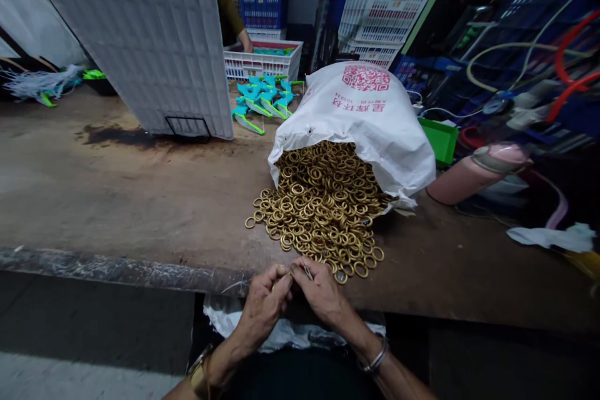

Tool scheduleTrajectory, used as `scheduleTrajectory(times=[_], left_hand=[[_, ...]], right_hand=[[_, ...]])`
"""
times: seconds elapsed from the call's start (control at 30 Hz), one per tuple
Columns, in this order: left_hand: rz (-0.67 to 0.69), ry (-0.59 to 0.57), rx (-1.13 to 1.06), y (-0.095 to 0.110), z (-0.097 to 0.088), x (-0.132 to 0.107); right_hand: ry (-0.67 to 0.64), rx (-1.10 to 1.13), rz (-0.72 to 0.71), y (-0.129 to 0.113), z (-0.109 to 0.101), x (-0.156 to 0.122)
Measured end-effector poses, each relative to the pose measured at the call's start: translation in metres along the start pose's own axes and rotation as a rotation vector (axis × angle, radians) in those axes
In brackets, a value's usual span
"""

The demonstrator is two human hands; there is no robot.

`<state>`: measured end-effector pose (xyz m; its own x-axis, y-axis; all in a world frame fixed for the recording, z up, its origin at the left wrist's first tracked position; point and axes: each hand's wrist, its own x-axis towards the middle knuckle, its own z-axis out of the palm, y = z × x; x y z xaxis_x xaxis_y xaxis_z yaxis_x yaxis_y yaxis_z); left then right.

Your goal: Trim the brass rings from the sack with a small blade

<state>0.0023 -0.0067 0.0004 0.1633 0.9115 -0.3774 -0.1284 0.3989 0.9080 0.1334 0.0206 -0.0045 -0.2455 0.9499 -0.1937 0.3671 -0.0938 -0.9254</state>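
Head view shows a big heap of gold rings [323, 219] in the middle of the frame, spilling out of the mouth of a white sack [375, 112] onto the brown surface [117, 194]. Two hands are just below the heap, with their fingertips close together. The left hand [265, 300] has its grip pinched together, but I cannot tell what is between the fingers. The right hand [322, 292] has its grip clamped on a thin shiny thing [308, 271], too small to name. A gold band [200, 376] is on the left wrist and a silver band [375, 359] is on the right wrist. Behind the sack, at the upper middle, lie some blue-green toys [255, 92] with bright green edges. Another person's hand [245, 42] is at a white crate [262, 67] near them. At the upper left, a tall grey panel [173, 37] stands on the surface. Right of the sack are a green tray [439, 139] and a pink bottle [462, 181], which is tilted in the frame
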Motion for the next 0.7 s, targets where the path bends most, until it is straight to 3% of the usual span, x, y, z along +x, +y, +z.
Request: scheduleTrajectory(times=[0.2, 0.43, 0.53, 0.6, 0.7], left_hand=[[-0.086, -0.064, -0.223, -0.008, -0.003, -0.001], [-0.095, -0.028, -0.285, -0.012, 0.0, -0.006], [-0.09, 0.003, -0.3, -0.012, 0.0, -0.006], [-0.075, 0.019, -0.287, -0.012, -0.001, -0.006], [-0.03, 0.017, -0.244, -0.011, -0.002, -0.007]], right_hand=[[-0.057, 0.14, 0.033, -0.003, 0.001, -0.002], [-0.068, 0.203, 0.039, -0.004, 0.002, -0.004], [0.001, 0.084, 0.018, -0.002, 0.001, -0.006], [0.047, -0.109, -0.034, -0.001, 0.0, -0.01], [-0.001, -0.434, -0.125, -0.001, -0.001, -0.017]])
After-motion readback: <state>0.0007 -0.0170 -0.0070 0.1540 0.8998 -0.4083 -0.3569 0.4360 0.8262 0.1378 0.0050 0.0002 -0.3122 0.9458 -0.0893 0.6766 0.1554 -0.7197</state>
